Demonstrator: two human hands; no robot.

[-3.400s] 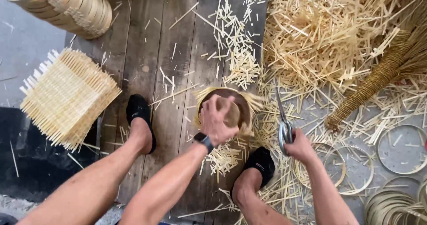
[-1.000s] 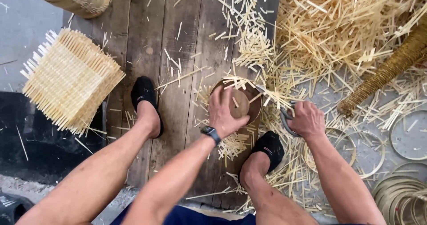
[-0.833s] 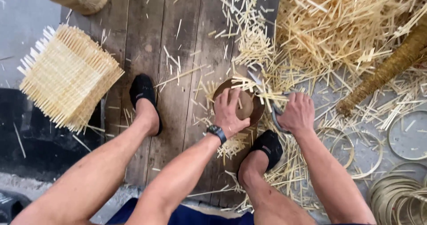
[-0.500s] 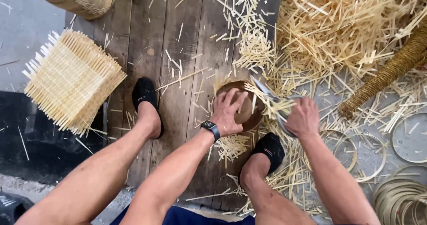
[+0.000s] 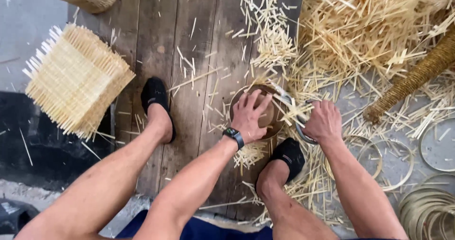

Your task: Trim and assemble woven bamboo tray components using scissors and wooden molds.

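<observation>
Here the left hand (image 5: 250, 116) lies spread, fingers open, on a round woven bamboo disc (image 5: 265, 119) on the plank floor (image 5: 156, 45). Just right of the disc, the right hand (image 5: 323, 121) grips metal shears (image 5: 296, 121) among pale cut strips (image 5: 379, 26).

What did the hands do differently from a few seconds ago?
The right hand brought the shears down from upright to the round basket's edge, blades now among the strips. The left hand stayed pressed on the basket; the square woven mat and feet stayed put.
</observation>
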